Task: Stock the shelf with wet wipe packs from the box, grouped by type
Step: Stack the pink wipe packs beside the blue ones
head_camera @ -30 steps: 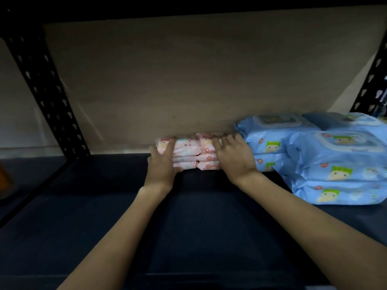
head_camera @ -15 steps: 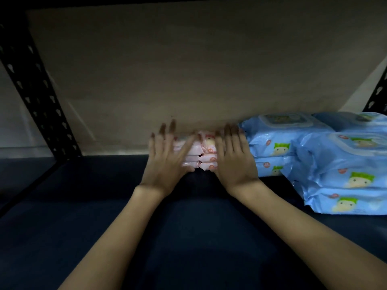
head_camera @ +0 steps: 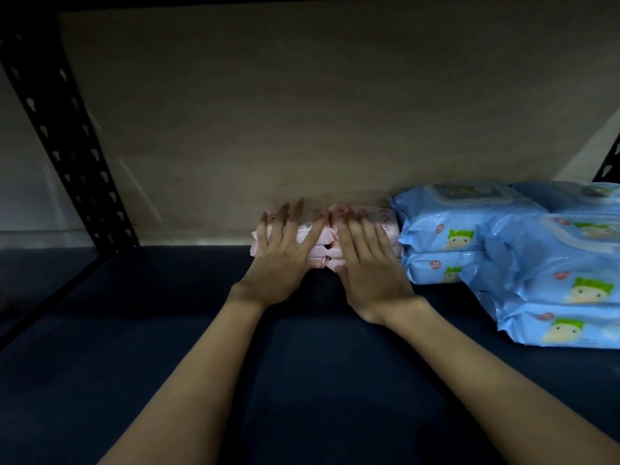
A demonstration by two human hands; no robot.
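Dark shelf [head_camera: 167,347], dim light. Both hands have fingers straight and spread, holding nothing — just laid flat against the front of the pink packs [head_camera: 318,238]. Left hand [head_camera: 285,260] covers the left stack, right hand [head_camera: 369,266] the right one. Packs sit straight ahead of the fingertips, long axis across the shelf, right end touching the blue packs [head_camera: 446,229] — looks like squaring up.
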